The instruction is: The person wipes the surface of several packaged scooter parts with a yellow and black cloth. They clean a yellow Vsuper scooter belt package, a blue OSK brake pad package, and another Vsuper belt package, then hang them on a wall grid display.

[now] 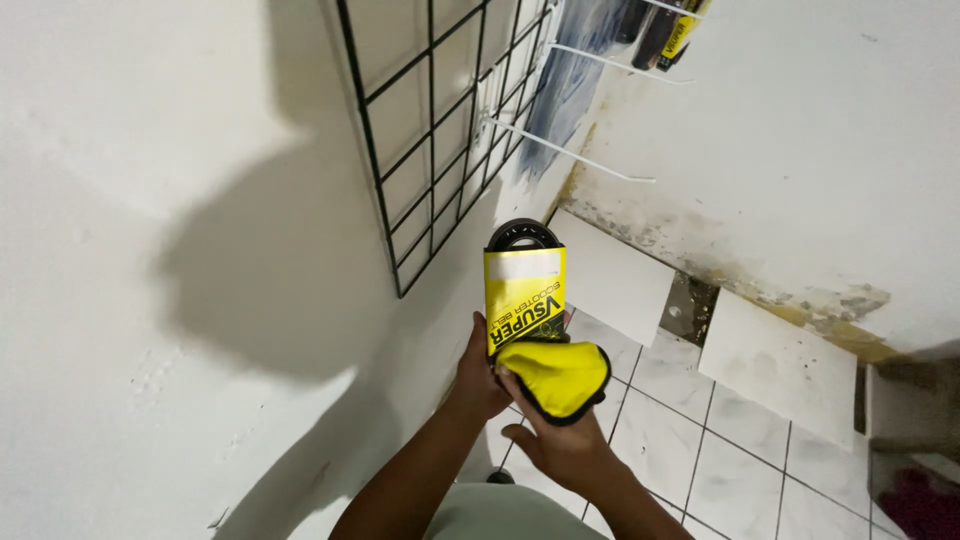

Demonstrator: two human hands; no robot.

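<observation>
- Left hand (480, 375) is clamped on the lower edge of a black rubber belt in a yellow card sleeve (525, 290), holding it upright in front of the white wall (150, 200).
- Right hand (560, 440) is closed on a yellow cloth with dark trim (560, 375), pressed against the sleeve's lower right end.
- The belt loop shows only at the top, poking out above the sleeve.
- Handling, my read: light, the rubber flexes, and the card sleeve is thin and creases easily. The glossy print is probably a bit slick, so pinch across the sleeve's flat faces near the middle or bottom, not the bare loop.
- The cloth is soft and limp; a bunched grip is fine.
- A black wire grid panel (430, 130) is on the wall, far left of the belt, and white wire hooks (570, 155) stick out beyond it.
- Loose white tiles (615, 280) lean at the wall base to the right, over the tiled floor (740, 460).
</observation>
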